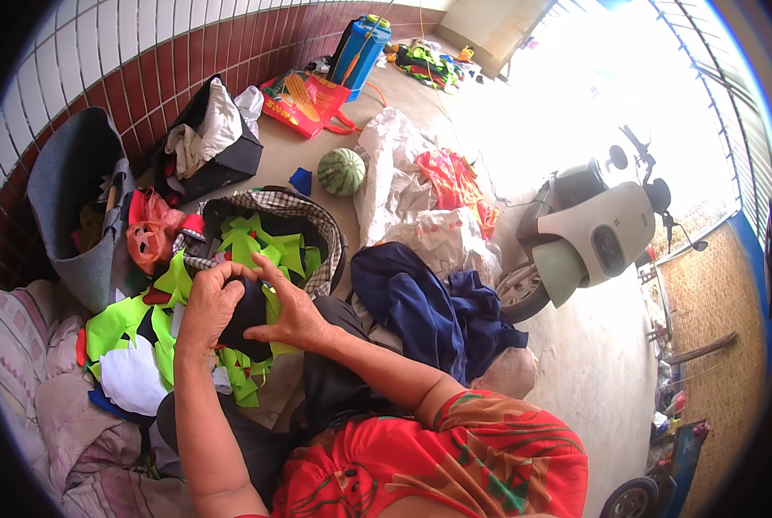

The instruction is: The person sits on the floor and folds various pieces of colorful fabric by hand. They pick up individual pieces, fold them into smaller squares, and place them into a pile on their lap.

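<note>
Both my hands hold one small black piece of fabric (248, 315) between them, above my lap. My left hand (209, 302) grips its left edge with the fingers curled over the top. My right hand (293, 311) pinches its right edge, thumb and forefinger raised. Under and around the hands lies a heap of bright green fabric cut-outs (136, 324), with a white piece (131, 380) among them. Just beyond, a checked-lined bag (321, 224) holds more green cut-outs (269, 246).
A grey bucket (66, 190) and a black box of cloth (209, 147) stand by the brick-tiled wall. A watermelon (341, 171), white sacks (403, 173), a dark blue garment (429, 302) and a pale scooter (589, 233) fill the floor to the right.
</note>
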`<state>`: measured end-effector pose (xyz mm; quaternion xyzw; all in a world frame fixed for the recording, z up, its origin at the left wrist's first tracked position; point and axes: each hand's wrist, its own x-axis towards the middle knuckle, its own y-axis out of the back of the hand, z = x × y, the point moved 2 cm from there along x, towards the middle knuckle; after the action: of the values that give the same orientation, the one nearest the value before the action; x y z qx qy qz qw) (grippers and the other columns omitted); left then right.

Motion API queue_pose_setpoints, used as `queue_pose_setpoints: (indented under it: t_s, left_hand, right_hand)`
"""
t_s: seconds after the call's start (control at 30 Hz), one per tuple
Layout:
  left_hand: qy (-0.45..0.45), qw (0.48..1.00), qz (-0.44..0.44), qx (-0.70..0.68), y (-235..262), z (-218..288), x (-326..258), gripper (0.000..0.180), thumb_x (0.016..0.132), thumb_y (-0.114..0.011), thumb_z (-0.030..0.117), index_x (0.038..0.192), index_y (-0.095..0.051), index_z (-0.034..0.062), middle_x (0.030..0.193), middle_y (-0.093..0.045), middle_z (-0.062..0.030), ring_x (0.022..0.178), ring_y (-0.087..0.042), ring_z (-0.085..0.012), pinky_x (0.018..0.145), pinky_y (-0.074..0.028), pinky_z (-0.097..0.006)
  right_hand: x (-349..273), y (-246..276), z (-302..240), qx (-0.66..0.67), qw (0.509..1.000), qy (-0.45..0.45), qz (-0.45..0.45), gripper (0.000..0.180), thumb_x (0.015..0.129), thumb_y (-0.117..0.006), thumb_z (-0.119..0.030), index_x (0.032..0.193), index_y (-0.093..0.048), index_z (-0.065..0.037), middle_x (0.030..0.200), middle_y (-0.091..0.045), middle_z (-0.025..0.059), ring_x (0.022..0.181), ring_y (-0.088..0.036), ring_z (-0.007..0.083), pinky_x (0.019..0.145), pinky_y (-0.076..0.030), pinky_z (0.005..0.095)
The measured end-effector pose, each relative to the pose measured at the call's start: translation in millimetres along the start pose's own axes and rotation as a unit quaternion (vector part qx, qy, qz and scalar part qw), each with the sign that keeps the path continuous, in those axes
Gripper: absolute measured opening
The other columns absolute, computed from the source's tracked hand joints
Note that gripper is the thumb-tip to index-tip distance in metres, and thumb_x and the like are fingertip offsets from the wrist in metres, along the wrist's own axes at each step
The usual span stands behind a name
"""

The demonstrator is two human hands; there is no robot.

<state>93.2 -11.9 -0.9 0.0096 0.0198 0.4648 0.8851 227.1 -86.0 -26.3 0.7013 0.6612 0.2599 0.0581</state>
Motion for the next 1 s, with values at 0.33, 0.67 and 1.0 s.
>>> queue_pose_setpoints:
  t_s: [0.33, 0.67, 1.0]
  left_hand:
    - [0.013, 0.999, -0.013, -0.048, 5, -6, 3, 0.013, 0.082, -0.050, 0.000, 0.092, -0.059, 0.0018, 0.079, -0.057, 0.0013, 0.068, -0.052, -0.0041, 0.064, -0.043, -0.017]
    - [0.019, 0.999, 0.010, -0.050, 7, 1, 1, 0.012, 0.080, -0.064, 0.005, 0.086, -0.054, 0.0048, 0.073, -0.052, 0.0041, 0.066, -0.045, -0.0025, 0.060, -0.037, -0.018]
    - [0.025, 0.998, -0.045, -0.034, -2, -6, 0, 0.031, 0.071, -0.074, 0.008, 0.094, -0.054, 0.0003, 0.079, -0.055, 0.0003, 0.075, -0.050, -0.0057, 0.069, -0.044, -0.020]
  right_hand:
    - [-7, -9, 19, 0.123, 0.990, -0.044, 0.055, 0.049, 0.074, -0.074, -0.018, 0.108, -0.043, -0.002, 0.100, -0.053, 0.0089, 0.102, -0.052, 0.0159, 0.092, -0.040, 0.0297]
    - [-7, -3, 32, 0.234, 0.967, -0.046, 0.090, 0.016, 0.088, -0.061, -0.012, 0.092, -0.047, -0.005, 0.085, -0.045, -0.0019, 0.082, -0.042, 0.0081, 0.078, -0.036, 0.0209]
    - [-2, 3, 22, 0.470, 0.866, -0.101, 0.135, 0.010, 0.091, -0.057, -0.015, 0.093, -0.048, -0.010, 0.088, -0.051, -0.0047, 0.078, -0.045, 0.0021, 0.068, -0.041, 0.0179]
